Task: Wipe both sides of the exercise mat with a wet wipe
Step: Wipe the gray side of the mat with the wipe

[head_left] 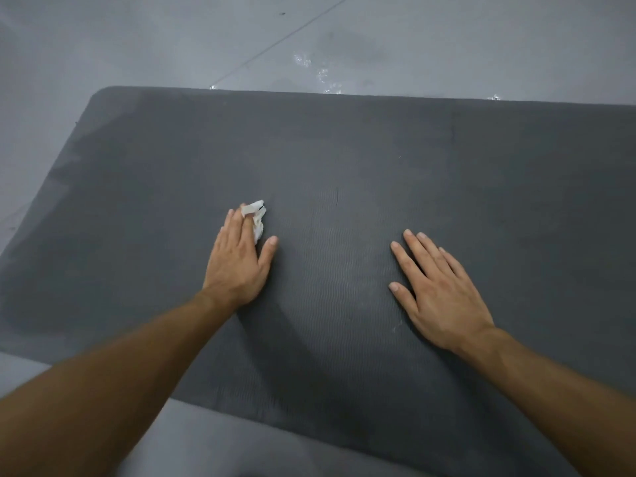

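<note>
On grey floor (137, 39), dark ribbed mat (378, 149) flat — left hand (237, 266) flat-fingered, pressing crumpled wipe (256, 218), right hand (437, 294) splayed, empty

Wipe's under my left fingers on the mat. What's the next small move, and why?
Probably slide the left hand forward, pressing the crumpled white wet wipe across the dark grey ribbed exercise mat; the right hand lies flat, steadying it.

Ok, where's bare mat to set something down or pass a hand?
Bare mat: the lane between left hand and right hand; the wide band from the hands to the far edge; the end left of the left hand, out to the rounded corner. Crowded: only at the left hand, which presses the wet wipe.
</note>
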Available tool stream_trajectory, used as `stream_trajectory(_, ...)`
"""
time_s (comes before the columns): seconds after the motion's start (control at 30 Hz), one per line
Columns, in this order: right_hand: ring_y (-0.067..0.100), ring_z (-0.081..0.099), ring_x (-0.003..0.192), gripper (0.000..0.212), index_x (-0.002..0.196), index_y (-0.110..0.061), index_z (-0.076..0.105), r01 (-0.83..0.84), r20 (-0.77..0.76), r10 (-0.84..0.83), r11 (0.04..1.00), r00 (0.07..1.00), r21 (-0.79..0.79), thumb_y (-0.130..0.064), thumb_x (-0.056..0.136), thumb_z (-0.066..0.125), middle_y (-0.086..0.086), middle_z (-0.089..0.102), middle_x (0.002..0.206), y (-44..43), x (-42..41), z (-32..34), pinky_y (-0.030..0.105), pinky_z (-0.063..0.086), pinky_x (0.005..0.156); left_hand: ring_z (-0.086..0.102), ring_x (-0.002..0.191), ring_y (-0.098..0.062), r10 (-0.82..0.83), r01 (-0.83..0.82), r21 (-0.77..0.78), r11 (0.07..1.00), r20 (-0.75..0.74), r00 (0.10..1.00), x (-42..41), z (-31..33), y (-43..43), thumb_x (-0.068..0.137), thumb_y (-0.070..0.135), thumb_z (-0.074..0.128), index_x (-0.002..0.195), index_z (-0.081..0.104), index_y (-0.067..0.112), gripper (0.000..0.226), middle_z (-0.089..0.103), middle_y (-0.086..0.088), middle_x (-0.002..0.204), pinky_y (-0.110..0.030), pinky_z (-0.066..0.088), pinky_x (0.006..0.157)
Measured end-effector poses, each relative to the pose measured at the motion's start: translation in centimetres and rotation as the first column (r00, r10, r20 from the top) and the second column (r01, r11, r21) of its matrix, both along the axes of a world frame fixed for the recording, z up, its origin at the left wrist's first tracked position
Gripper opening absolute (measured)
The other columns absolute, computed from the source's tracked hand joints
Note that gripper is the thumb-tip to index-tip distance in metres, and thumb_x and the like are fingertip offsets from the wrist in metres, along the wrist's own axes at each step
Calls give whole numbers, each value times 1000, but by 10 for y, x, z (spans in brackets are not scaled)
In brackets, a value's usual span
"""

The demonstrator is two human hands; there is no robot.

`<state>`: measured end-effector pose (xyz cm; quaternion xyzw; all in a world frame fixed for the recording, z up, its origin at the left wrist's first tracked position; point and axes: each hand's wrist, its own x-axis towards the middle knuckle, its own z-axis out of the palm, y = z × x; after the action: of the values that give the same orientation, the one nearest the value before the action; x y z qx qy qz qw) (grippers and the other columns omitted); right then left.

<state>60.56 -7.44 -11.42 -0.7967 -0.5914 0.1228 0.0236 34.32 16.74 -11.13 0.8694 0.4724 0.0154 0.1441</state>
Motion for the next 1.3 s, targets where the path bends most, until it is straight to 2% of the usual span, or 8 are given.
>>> stream_trajectory(0.27,14,-7,161,71,167,-23,9,51,-21,-51,999,998,3,-58,105,12,-1,1,175,-5,-4,0,38,3,130,-1,160,-22,-328,329,20,944,-35,944,58,-2,-72,101,69,10,162,20,3,90,12,-10,172,-41,10,130)
stream_trajectory(0.5,16,7,161,67,166,-20,22,110,3,-111,993,994,38,-51,107,19,1,11,174,-26,9,-2,40,9,129,-18,158,-16,-509,506,-55,861,-76,857,83,4,-108,102,67,12,164,5,6,87,-5,-6,174,-43,9,129)
stream_trajectory(0.6,18,13,160,64,164,-18,29,131,-7,-131,989,991,71,-47,107,24,3,16,174,-34,18,-4,42,13,128,-17,158,-18,-657,653,-75,754,-34,754,95,7,-122,105,64,20,165,7,6,84,-4,-8,173,-44,9,129)
stream_trajectory(0.7,18,16,160,61,162,-16,33,141,-41,-138,984,990,105,-42,107,27,3,19,173,-37,22,-5,42,14,128,-25,156,-20,-764,757,-147,637,7,645,107,13,-142,106,63,26,165,15,19,75,-12,-6,173,-45,-6,129)
stream_trajectory(0.87,17,20,158,59,161,-17,34,187,-103,-172,970,980,154,-36,105,28,1,23,172,-37,23,-5,40,14,127,-6,160,-20,-671,731,-134,669,313,672,102,24,-118,105,54,40,125,65,25,43,14,1,172,-53,1,128)
stream_trajectory(1.07,18,12,160,60,164,-30,24,112,-141,-90,981,986,160,-40,107,35,1,15,173,-30,5,6,42,14,129,24,156,-22,-434,429,73,901,202,878,68,7,-38,103,47,38,123,64,18,44,42,-3,159,-57,25,123)
stream_trajectory(1.2,30,-4,161,64,164,-44,17,-167,-68,171,984,983,63,-65,105,31,11,-1,175,-21,-28,12,41,3,128,10,159,-19,-262,262,56,963,-7,965,43,-2,-16,103,54,24,155,43,26,62,25,1,169,-51,13,128)
stream_trajectory(1.3,31,-7,161,72,165,-34,24,-195,-27,195,981,980,2,-72,104,22,12,0,175,-17,-58,10,46,4,127,3,160,-18,-276,280,78,957,-60,959,31,-5,-21,104,57,18,163,26,30,66,13,3,173,-50,9,129)
